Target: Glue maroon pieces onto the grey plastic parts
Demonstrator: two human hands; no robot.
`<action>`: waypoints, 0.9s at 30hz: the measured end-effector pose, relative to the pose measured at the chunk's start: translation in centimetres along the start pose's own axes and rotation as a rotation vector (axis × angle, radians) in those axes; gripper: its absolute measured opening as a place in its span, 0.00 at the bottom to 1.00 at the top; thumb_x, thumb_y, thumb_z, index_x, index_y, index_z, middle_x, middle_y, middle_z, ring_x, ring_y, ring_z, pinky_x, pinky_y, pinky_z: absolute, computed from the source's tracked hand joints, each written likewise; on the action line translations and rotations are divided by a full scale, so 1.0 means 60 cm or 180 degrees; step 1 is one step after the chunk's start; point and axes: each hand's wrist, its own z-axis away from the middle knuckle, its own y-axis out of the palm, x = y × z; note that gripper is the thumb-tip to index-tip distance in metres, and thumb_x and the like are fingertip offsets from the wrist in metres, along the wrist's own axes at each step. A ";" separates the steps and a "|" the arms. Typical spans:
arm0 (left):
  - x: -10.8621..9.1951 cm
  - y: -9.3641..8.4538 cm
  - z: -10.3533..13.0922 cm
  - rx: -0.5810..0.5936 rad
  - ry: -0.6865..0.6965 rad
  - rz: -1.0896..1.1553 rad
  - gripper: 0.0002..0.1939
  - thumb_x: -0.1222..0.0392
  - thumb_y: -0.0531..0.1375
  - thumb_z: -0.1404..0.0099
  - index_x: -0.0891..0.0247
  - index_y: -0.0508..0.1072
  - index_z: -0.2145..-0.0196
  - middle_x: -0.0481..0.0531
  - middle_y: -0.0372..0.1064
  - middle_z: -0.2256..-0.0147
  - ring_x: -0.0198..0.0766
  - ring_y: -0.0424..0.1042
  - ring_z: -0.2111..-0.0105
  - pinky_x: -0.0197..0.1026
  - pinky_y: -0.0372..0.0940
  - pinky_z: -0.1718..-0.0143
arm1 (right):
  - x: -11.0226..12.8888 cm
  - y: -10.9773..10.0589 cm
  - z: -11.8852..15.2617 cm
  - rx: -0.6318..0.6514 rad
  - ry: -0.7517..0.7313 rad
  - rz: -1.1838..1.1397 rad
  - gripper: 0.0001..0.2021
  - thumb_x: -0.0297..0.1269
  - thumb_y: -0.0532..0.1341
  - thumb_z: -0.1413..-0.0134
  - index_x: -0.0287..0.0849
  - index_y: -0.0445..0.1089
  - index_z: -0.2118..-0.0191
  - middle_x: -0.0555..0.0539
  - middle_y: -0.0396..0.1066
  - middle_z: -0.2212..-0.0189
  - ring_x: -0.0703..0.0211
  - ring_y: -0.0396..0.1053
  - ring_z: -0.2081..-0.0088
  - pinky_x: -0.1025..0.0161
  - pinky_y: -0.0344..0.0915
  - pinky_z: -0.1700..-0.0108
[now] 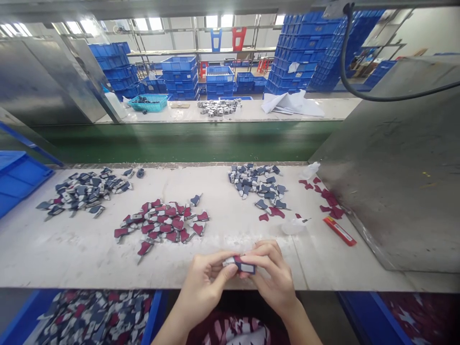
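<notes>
Maroon-and-navy piece sits at the bench's near edge, pinched between our left hand and right hand, one gripping each end, probably to steady it while we see its face. Maroon-topped pieces lie beyond, left; navy-topped pieces nearer the far edge. A metal panel bounds the right edge, near a red packet.
</notes>
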 end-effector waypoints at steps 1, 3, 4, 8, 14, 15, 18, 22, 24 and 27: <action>0.000 0.000 0.000 -0.0006 0.0001 -0.0041 0.13 0.55 0.63 0.34 0.63 0.81 0.56 0.55 0.82 0.63 0.43 0.80 0.64 0.40 0.75 0.58 | 0.000 0.000 -0.001 -0.0021 0.0041 -0.0050 0.12 0.27 0.64 0.42 0.48 0.71 0.54 0.50 0.70 0.71 0.56 0.67 0.66 0.58 0.69 0.65; 0.000 0.000 0.001 0.0010 -0.0015 -0.0087 0.12 0.55 0.63 0.34 0.62 0.82 0.57 0.55 0.81 0.64 0.42 0.80 0.65 0.39 0.75 0.59 | -0.001 -0.001 -0.003 -0.0017 0.0074 -0.0148 0.12 0.27 0.65 0.43 0.47 0.70 0.54 0.51 0.71 0.72 0.56 0.67 0.67 0.59 0.69 0.66; -0.001 -0.001 0.002 0.0017 -0.0025 -0.0095 0.12 0.55 0.63 0.34 0.62 0.82 0.57 0.55 0.81 0.64 0.42 0.80 0.65 0.39 0.75 0.60 | -0.001 -0.002 -0.004 0.0003 0.0067 -0.0185 0.11 0.26 0.65 0.43 0.47 0.70 0.56 0.51 0.71 0.72 0.56 0.67 0.67 0.59 0.69 0.66; 0.004 -0.004 0.000 0.0029 -0.0170 -0.0014 0.15 0.52 0.65 0.37 0.64 0.82 0.57 0.57 0.81 0.64 0.43 0.80 0.65 0.40 0.75 0.60 | -0.002 -0.004 -0.001 0.0038 -0.0009 -0.0235 0.10 0.24 0.64 0.43 0.47 0.71 0.60 0.50 0.71 0.72 0.57 0.65 0.67 0.60 0.69 0.65; 0.019 -0.012 -0.021 0.0200 -0.0656 0.0802 0.20 0.49 0.72 0.47 0.68 0.83 0.64 0.58 0.81 0.71 0.42 0.80 0.71 0.39 0.74 0.64 | -0.005 -0.009 0.003 0.0068 -0.0332 -0.0004 0.11 0.21 0.62 0.42 0.46 0.75 0.61 0.48 0.73 0.70 0.56 0.63 0.63 0.60 0.68 0.62; 0.020 -0.012 -0.025 0.0162 -0.0745 0.0899 0.18 0.50 0.73 0.48 0.68 0.83 0.66 0.57 0.81 0.73 0.40 0.79 0.73 0.37 0.73 0.66 | -0.006 -0.010 0.002 0.0092 -0.0393 0.0004 0.11 0.22 0.62 0.41 0.46 0.76 0.62 0.48 0.74 0.70 0.56 0.63 0.62 0.60 0.69 0.62; 0.026 -0.011 -0.032 0.0028 -0.1137 0.1280 0.14 0.57 0.75 0.56 0.68 0.83 0.72 0.55 0.80 0.77 0.38 0.78 0.77 0.34 0.71 0.72 | -0.012 -0.014 0.003 0.0205 -0.0540 0.0000 0.08 0.25 0.63 0.40 0.47 0.76 0.63 0.49 0.74 0.71 0.55 0.63 0.60 0.61 0.69 0.60; 0.039 -0.009 -0.039 -0.0172 -0.1542 0.1542 0.11 0.64 0.73 0.62 0.67 0.82 0.76 0.54 0.79 0.79 0.41 0.78 0.80 0.37 0.71 0.73 | -0.018 -0.015 0.007 0.0364 -0.0600 0.0013 0.08 0.28 0.62 0.39 0.48 0.76 0.62 0.49 0.75 0.69 0.55 0.64 0.59 0.61 0.70 0.59; 0.041 -0.010 -0.043 -0.0192 -0.1536 0.1479 0.11 0.64 0.71 0.61 0.68 0.82 0.75 0.55 0.78 0.79 0.42 0.78 0.80 0.39 0.72 0.72 | -0.019 -0.012 0.008 0.0383 -0.0647 0.0056 0.10 0.26 0.60 0.37 0.49 0.76 0.61 0.50 0.76 0.69 0.56 0.65 0.58 0.60 0.70 0.57; 0.034 -0.026 -0.051 -0.0328 -0.1320 0.1056 0.12 0.61 0.70 0.59 0.67 0.83 0.72 0.56 0.80 0.76 0.45 0.79 0.74 0.43 0.73 0.66 | -0.021 -0.007 0.011 0.0319 -0.0639 0.0524 0.11 0.27 0.60 0.37 0.47 0.75 0.53 0.46 0.77 0.61 0.53 0.66 0.49 0.54 0.67 0.48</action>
